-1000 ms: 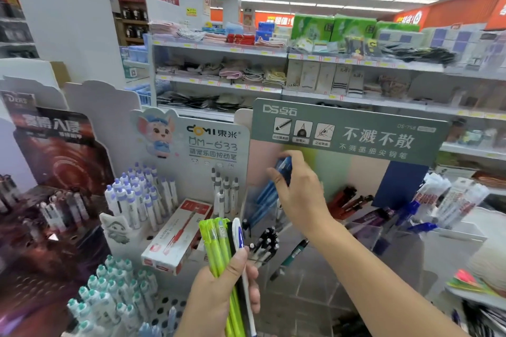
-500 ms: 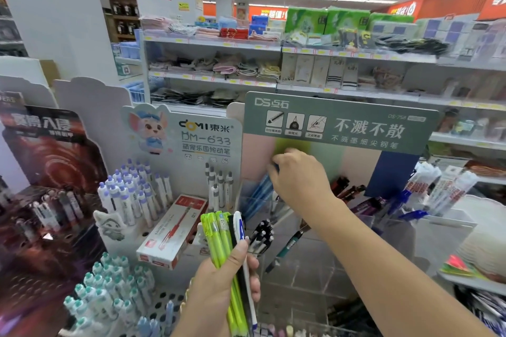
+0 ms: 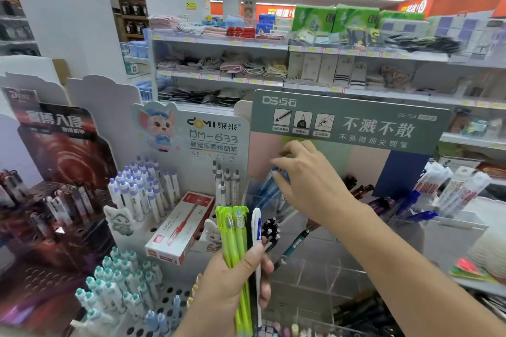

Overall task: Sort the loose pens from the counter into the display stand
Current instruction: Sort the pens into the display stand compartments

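Note:
My left hand (image 3: pixel 230 290) grips an upright bundle of loose pens (image 3: pixel 236 241) low in the middle: lime-green ones, a black one and a white-and-blue one. My right hand (image 3: pixel 309 180) reaches into the clear acrylic display stand under its grey-green header card (image 3: pixel 356 123). Its fingers are spread, with the tips on the tops of the blue pens (image 3: pixel 267 190), which lean in the stand's back left compartment. Dark pens (image 3: pixel 358 189) stand in the compartment to the right. A black pen with a green grip (image 3: pixel 291 246) leans in a lower compartment.
Left of the acrylic stand is a white cartoon-mouse stand (image 3: pixel 213 139) with purple-capped pens (image 3: pixel 142 189), a red-and-white pen box (image 3: pixel 180 227) and teal-capped pens (image 3: pixel 120 279). A dark red stand (image 3: pixel 63 161) is at far left. White-and-blue pens (image 3: pixel 451 191) lean at right; store shelves (image 3: pixel 273 44) stand behind.
My right hand has lowered the blue pens into the back left compartment and its fingers have loosened over them. My left hand still holds the bundle. The camera has moved slightly.

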